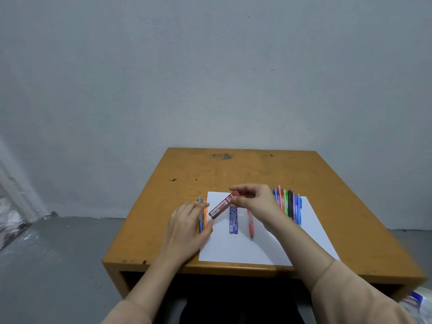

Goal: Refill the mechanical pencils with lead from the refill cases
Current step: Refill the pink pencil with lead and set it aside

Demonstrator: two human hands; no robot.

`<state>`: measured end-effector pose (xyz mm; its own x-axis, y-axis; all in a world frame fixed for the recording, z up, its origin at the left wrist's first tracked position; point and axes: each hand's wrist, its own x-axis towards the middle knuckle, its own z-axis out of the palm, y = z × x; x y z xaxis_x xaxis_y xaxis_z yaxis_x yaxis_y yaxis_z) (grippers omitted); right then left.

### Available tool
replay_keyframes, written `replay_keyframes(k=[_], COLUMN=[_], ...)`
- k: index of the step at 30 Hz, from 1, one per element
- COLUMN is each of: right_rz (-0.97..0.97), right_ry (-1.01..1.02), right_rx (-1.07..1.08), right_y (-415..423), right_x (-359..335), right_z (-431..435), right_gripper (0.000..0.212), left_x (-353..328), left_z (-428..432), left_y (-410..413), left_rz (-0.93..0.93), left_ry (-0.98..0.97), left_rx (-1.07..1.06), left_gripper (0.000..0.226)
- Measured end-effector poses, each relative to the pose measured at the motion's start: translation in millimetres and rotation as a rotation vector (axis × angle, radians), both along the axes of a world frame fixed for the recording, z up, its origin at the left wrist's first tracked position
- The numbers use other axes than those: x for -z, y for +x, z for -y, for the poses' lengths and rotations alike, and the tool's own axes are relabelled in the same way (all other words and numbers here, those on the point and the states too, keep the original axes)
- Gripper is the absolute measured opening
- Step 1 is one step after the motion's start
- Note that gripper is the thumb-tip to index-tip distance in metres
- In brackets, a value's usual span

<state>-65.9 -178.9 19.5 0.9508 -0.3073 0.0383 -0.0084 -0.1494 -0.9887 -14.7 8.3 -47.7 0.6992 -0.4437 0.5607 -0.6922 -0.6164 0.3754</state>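
my right hand [253,198] pinches the red refill case [221,206] at frame centre; my left hand [187,226] lies relaxed, holding nothing. next, i think, open its cap.

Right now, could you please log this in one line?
right hand: pinches red refill case | left hand: fingers relaxed | blue refill case: on paper

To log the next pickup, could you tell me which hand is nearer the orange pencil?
Left. The left hand lies right beside the orange pencil; the right hand is off to its right, holding the red refill case.
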Motion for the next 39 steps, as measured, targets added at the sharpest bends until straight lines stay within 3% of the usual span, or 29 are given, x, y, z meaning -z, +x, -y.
replay_keyframes(k=[5,17,20,25,29,39], right_rz=[0.003,0.012,0.037,0.032,0.015,0.094], right_ry=[0.023,0.077,0.006,-0.229,-0.306,-0.209], right_rx=[-0.002,-0.006,0.034,0.086,0.1,0.149], right_y=[-9.9,-18.4,-19.3,-17.1,-15.5,-11.2], right_x=[0.1,-1.0,-3.3,-3.2,1.1,11.4], right_z=[3.4,9.8,11.7,17.1,19.5,25.0], right_gripper=[0.025,0.029,0.028,0.023,0.021,0.02], left_x=[-6.4,-12.4,-21.5,-27.1,-28.0,-38.6], left_z=[17.2,30.2,30.7,33.5,34.9,39.4], left_y=[-3.5,0.3,1.7,4.8,8.7,17.8], left_rz=[0.015,-0.04,-0.077,-0.132,-0.169,-0.147], left_ry=[-0.136,-0.152,-0.155,-0.098,-0.027,0.081], left_rx=[0.08,0.107,0.119,0.109,0.109,0.1], left_gripper=[0.044,0.025,0.021,0.028,0.03,0.033])
